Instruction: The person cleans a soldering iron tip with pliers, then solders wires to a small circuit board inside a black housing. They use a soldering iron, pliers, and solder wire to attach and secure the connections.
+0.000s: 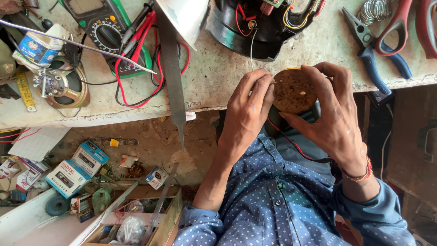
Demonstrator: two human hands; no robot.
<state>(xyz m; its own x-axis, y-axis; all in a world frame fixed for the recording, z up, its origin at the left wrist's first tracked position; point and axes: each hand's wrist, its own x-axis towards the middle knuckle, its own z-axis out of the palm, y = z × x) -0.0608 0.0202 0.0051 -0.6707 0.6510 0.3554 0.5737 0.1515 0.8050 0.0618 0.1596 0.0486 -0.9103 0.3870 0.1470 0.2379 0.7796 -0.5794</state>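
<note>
Your desk (218, 77) runs across the top of the view, a pale, worn slab, and you sit below its front edge in a blue dotted shirt (277, 200). At the desk's far middle stands a black plastic housing (255, 32) with red, yellow and blue wires showing inside it. To the left lies a green and black multimeter (107, 32) with red and black leads looped beside it, and a long flat metal file (173, 77) lies across the desk with its tip hanging over the front edge. Further left is a bare speaker (61, 86) with its magnet facing up. At the right end lie blue-handled pliers (375, 54) beside red-handled cutters (400, 25). Just at the front edge, in the middle, your right hand (334, 118) has its grip clamped on a round brown disc (293, 91), thumb below and fingers curled over the rim. Your left hand (248, 114) touches the disc's left edge with its fingertips pinched together; a thin wire (251, 48) runs from there up to the housing. On the floor at the lower left lie 2 small blue and white boxes (79, 168) and a wooden tray (159, 228) of odds and ends.
</note>
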